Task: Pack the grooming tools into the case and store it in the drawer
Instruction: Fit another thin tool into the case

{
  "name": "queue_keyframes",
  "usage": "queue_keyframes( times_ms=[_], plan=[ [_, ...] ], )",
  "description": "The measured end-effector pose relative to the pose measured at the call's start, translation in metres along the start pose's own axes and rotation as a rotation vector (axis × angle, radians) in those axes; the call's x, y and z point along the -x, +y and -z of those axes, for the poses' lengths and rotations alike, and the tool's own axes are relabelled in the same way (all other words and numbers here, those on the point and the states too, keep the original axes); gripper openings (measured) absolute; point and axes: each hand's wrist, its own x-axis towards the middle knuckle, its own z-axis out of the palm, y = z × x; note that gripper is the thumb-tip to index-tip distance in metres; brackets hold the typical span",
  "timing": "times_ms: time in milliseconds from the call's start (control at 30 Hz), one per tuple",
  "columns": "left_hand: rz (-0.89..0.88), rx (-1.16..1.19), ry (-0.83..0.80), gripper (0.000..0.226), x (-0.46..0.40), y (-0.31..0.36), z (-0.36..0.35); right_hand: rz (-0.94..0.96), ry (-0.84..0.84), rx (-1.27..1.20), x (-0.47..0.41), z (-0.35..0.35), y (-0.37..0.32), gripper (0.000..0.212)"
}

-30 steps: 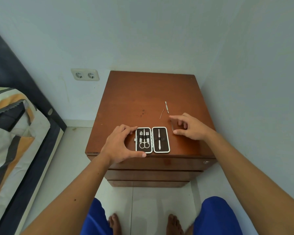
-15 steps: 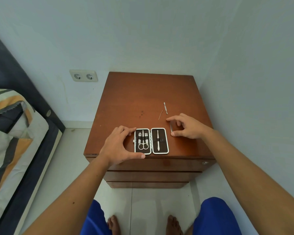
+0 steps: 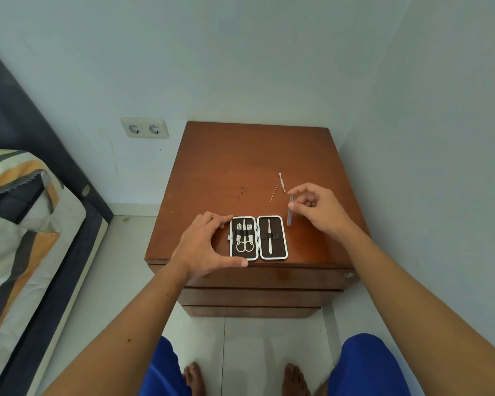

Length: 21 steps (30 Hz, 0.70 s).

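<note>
A: Hands?
B: Left hand (image 3: pixel 203 247) curled round the left edge of the open case (image 3: pixel 258 237), thumb at its near corner. Right hand (image 3: pixel 319 207) pinches a nail file (image 3: pixel 290 210), just right of the case.
A: Case position?
B: Front edge of the nightstand (image 3: pixel 240 167), above the top drawer (image 3: pixel 269 277). Two loose tools (image 3: pixel 281 182) lie beyond.
</note>
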Motion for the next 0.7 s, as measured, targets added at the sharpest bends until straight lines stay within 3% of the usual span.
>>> queue_keyframes(
  times_ms=[167,700],
  plan=[
    [-0.008,0.013,0.006,0.117,0.0,0.001,0.0,0.009,-0.001,-0.135,-0.002,-0.023,-0.026,0.019],
    [-0.008,0.003,0.007,0.119,0.0,0.002,0.0,0.062,-0.089,0.207,0.0,-0.054,-0.015,0.025]
  ],
)
